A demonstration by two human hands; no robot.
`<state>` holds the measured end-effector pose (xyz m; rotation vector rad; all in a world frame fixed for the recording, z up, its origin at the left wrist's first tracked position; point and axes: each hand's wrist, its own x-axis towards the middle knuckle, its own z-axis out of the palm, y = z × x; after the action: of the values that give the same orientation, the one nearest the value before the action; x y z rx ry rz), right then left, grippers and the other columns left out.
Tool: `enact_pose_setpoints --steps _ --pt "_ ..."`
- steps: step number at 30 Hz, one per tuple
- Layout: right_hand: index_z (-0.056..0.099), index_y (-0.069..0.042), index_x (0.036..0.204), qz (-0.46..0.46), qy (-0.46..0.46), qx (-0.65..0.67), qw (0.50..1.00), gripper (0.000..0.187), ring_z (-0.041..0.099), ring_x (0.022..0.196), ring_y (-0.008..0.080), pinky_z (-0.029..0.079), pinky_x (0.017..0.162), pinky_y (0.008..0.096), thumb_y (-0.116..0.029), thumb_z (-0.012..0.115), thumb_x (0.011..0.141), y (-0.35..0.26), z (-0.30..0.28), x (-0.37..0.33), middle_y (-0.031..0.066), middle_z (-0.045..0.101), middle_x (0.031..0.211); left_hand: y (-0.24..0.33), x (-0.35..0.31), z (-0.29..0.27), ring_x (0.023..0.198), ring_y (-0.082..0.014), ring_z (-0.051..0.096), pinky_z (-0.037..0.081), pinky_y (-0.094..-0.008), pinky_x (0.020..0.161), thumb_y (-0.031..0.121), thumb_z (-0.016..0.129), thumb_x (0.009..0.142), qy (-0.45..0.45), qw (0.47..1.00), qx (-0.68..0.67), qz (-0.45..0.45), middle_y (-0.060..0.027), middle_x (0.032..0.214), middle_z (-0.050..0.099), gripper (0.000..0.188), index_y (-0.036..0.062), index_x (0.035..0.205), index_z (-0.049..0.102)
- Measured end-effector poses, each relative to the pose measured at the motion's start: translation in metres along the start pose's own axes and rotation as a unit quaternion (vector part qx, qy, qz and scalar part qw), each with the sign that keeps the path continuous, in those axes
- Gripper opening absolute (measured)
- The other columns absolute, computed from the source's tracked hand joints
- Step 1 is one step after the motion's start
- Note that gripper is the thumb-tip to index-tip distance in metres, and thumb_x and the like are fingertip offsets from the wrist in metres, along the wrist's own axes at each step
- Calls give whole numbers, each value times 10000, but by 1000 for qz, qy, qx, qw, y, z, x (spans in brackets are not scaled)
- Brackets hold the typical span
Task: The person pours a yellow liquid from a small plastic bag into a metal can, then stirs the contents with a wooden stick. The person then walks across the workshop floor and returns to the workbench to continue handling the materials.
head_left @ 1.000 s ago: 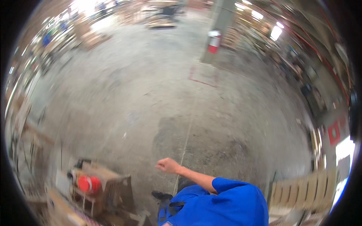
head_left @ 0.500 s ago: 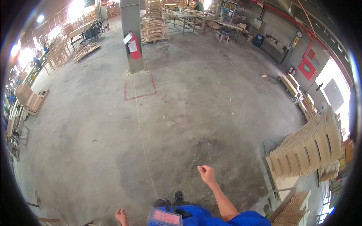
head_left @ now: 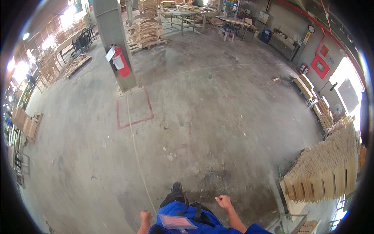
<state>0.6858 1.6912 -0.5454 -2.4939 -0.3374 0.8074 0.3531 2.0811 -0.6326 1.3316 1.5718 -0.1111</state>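
Observation:
My left hand (head_left: 146,216) hangs low in front of me, its fingers curled in, with nothing showing in it. Out to the other side, my right hand (head_left: 224,202) is loosely closed too, thumb against the fingers, and no object is visible there. Both hands are over the bare concrete floor (head_left: 194,128), touching nothing. Between them are my blue clothing and a clear badge holder with a pink card (head_left: 177,222). One dark shoe (head_left: 176,187) is forward on the floor.
A grey pillar (head_left: 111,35) carries a red fire extinguisher (head_left: 122,64), with a red-outlined square at its base. Stacked wooden parts (head_left: 319,171) stand close on the right. Curved wooden pieces (head_left: 147,31) and worktables (head_left: 183,17) are farther ahead. A pallet stack (head_left: 25,123) lies left.
I have stepped forward: the pillar and right-hand stack appear nearer. My right hand has swung down and back, my left has come slightly up and inward. A foot is now farther forward.

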Motion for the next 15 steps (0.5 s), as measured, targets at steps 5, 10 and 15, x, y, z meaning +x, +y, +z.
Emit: enact_pose_setpoints --steps 5,10,15 --pt "657 62 796 192 91 282 936 390 653 595 166 518 586 323 -321 660 870 21 -28 83 127 686 728 229 105 121 506 -188 627 525 -323 552 368 664 850 -56 982 128 128 -113 599 641 408 44 1099 671" --pt "680 55 805 310 96 335 885 389 671 623 191 529 615 340 -334 685 826 98 -12 202 130 689 719 539 150 248 535 -205 650 523 -354 559 219 510 941 -99 913 222 328 -154 661 665 306 20 1143 628" --pt "710 11 790 249 147 139 947 389 669 607 233 536 642 374 -375 657 805 165 -50 334 149 684 702 716 176 394 546 -212 654 527 -355 532 119 472 930 -144 950 77 266 -160 750 688 350 54 1270 519"
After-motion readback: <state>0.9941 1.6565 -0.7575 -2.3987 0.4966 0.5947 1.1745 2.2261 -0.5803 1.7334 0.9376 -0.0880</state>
